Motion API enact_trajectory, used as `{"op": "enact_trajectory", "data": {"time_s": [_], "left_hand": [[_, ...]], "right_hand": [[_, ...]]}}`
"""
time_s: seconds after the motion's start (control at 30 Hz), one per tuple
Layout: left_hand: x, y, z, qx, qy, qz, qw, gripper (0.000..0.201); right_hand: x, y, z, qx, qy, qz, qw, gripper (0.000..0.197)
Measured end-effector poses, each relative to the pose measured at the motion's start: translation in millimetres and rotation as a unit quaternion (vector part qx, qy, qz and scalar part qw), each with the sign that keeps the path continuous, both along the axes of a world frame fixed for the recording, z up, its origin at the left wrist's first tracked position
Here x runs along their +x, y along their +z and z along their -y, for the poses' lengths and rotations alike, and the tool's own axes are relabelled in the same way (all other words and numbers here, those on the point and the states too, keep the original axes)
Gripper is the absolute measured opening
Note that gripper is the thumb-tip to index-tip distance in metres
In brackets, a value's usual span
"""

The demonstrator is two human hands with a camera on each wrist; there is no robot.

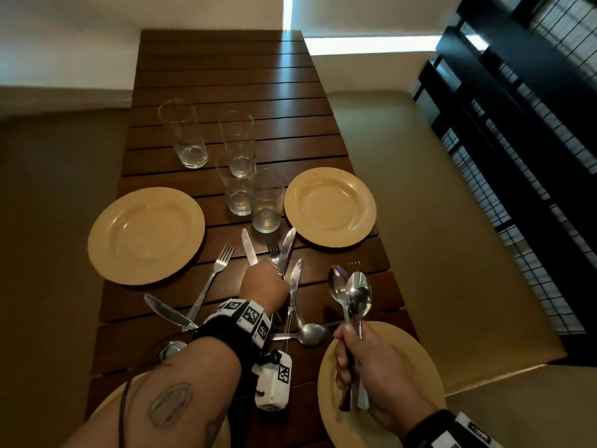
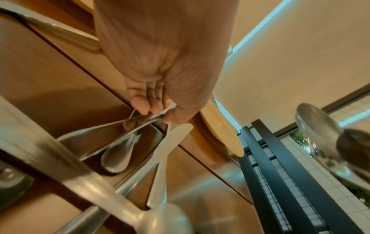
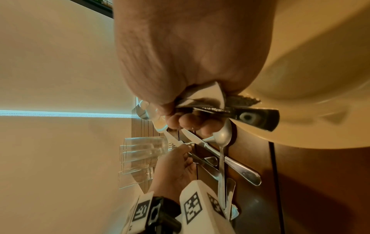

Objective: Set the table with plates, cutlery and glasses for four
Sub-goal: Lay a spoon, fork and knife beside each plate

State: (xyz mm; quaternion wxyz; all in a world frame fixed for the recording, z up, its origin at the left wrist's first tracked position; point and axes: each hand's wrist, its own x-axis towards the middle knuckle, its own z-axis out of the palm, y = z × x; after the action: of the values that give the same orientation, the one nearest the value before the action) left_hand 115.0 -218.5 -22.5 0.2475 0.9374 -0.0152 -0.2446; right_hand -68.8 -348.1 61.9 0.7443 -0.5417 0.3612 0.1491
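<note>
On the left of the wooden table lies a yellow plate, then a loose fork. The left hand reaches into the cutlery heap, its fingers pinching thin handles. The glasses stand clustered beyond. The right hand is clenched round the spoons above a near plate. Polished steel is stiff, light and probably slippery; gripping mid-handle seems safest.

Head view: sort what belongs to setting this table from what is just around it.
Belongs to the job:
- four round yellow plates
- four clear tall glasses
- loose steel knives, forks and spoons
- steel spoons gripped by the right hand
- left hand, gripping cutlery

Just around:
- black metal grille
- beige floor
</note>
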Motion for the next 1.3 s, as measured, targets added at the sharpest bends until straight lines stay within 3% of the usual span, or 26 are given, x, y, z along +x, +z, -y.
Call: {"op": "enact_trajectory", "data": {"time_s": [0.17, 0.3, 0.4, 0.47, 0.57, 0.63, 0.8, 0.93, 1.13, 1.3], "left_hand": [[-4.8, 28.4, -10.4, -0.073, 0.017, -0.011, 0.997, 0.012], [-9.2, 54.6, -23.4, -0.105, -0.031, 0.071, 0.991, 0.017], [-13.9, 70.4, -31.4, -0.129, -0.078, 0.090, 0.984, 0.014], [-17.5, 73.4, -35.9, -0.112, -0.138, 0.091, 0.980, 0.018], [-24.9, 59.0, -41.6, 0.008, -0.237, 0.056, 0.970, 0.024], [-32.8, 43.8, -45.0, 0.054, -0.262, 0.018, 0.963, 0.024], [-57.1, 17.3, -48.3, 0.043, -0.291, -0.004, 0.956, 0.024], [-66.9, 8.8, -49.3, 0.041, -0.299, 0.002, 0.953, 0.024], [-75.5, 11.5, -51.7, 0.061, -0.324, 0.068, 0.942, 0.026], [-66.3, 20.7, -56.9, 0.060, -0.289, 0.102, 0.950, 0.023]], "right_hand": [[0.9, -0.2, 4.3, -0.006, 0.011, 0.000, 1.000, 0.027], [-0.5, -4.4, 6.4, -0.011, 0.011, 0.002, 1.000, 0.028], [-2.6, -9.3, 7.1, -0.003, 0.004, 0.009, 1.000, 0.027], [-3.4, -12.0, 7.0, 0.009, -0.008, 0.016, 1.000, 0.027], [-3.8, -12.3, 6.3, 0.044, -0.030, 0.029, 0.998, 0.027], [-3.6, -9.4, 5.4, 0.058, -0.037, 0.033, 0.997, 0.032], [-0.4, -8.9, 1.2, 0.031, -0.032, 0.028, 0.999, 0.035], [0.5, -10.6, -1.6, 0.007, -0.012, 0.038, 0.999, 0.024], [3.6, -6.7, -8.0, 0.032, -0.024, 0.039, 0.998, 0.018], [7.2, -7.9, -10.7, 0.038, -0.050, 0.016, 0.998, 0.025]]}}
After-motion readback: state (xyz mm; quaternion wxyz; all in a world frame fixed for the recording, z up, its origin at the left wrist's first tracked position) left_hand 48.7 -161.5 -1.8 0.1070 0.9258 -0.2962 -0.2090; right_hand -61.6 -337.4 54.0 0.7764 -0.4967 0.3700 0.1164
